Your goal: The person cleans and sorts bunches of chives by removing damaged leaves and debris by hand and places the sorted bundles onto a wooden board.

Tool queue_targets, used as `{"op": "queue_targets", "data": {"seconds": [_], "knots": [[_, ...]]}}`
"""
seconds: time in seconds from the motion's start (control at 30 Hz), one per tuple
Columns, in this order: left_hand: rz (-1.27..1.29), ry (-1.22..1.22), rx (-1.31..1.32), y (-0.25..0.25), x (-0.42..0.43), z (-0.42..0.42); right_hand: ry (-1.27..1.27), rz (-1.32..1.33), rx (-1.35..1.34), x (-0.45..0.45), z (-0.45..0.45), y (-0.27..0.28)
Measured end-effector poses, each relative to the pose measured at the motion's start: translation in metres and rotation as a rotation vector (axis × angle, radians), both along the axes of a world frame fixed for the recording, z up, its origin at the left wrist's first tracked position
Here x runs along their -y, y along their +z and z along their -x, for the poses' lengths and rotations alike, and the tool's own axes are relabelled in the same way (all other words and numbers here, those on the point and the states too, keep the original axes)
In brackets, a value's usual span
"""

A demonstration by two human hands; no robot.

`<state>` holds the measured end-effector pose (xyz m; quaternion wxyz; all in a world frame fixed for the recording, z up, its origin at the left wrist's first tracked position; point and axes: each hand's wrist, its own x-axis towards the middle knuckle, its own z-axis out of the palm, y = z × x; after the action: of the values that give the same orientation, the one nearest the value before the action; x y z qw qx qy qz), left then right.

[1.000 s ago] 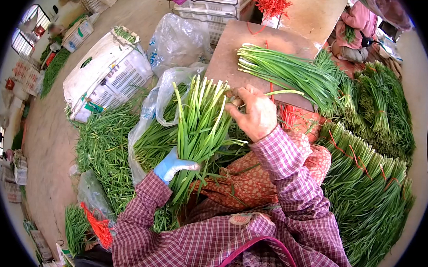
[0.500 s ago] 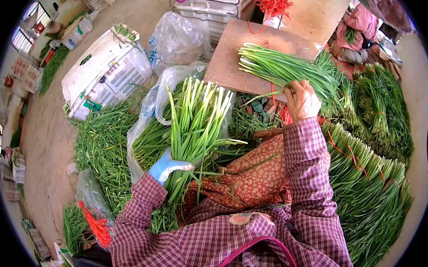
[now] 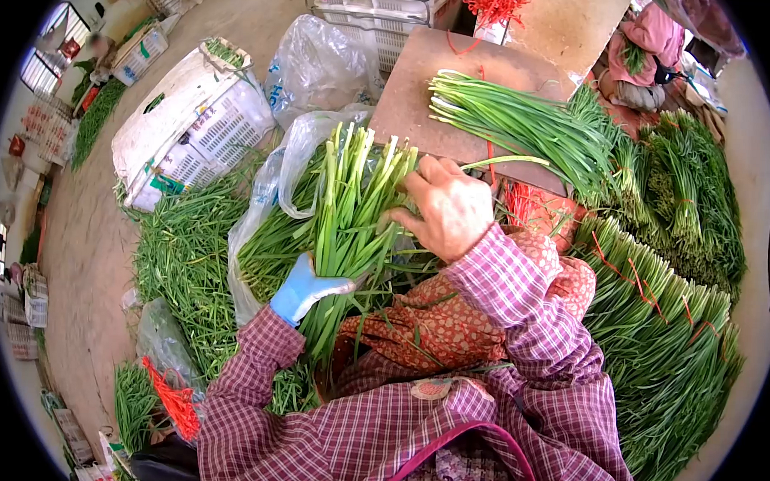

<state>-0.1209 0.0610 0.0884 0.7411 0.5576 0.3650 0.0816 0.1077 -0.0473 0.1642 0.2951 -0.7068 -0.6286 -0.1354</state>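
Observation:
My left hand (image 3: 307, 290), in a blue and white glove, is closed around the lower part of a bunch of garlic chives (image 3: 352, 213). The pale cut ends of the bunch point up and away from me. Bare and bent at the fingers, my right hand (image 3: 447, 207) reaches to the bunch's right edge. Its thumb and forefinger are apart near the stalks; whether they grip one is hard to see. Beyond it, a laid-out pile of chives (image 3: 511, 117) rests on a brown board (image 3: 407, 121), with a red tie under it. A single stalk (image 3: 513, 158) lies along the board's near edge.
Loose chives (image 3: 186, 266) heap at my left beside a clear plastic bag (image 3: 247, 260). A white crate (image 3: 205, 138) stands behind them. Tied bundles (image 3: 656, 338) are stacked at my right. Red ties (image 3: 172, 399) lie at lower left. Another person (image 3: 647, 54) sits at upper right.
My right hand has moved left from the board's edge to the held bunch, leaving a stalk at the board. The bunch stands slightly more upright in my left hand.

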Motion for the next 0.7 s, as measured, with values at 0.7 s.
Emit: {"op": "queue_targets", "data": {"seconds": [0.7], "knots": [[-0.540, -0.182, -0.275, -0.019, -0.017, 0.012, 0.128, 0.108, -0.332, -0.005, 0.004, 0.001]]}}
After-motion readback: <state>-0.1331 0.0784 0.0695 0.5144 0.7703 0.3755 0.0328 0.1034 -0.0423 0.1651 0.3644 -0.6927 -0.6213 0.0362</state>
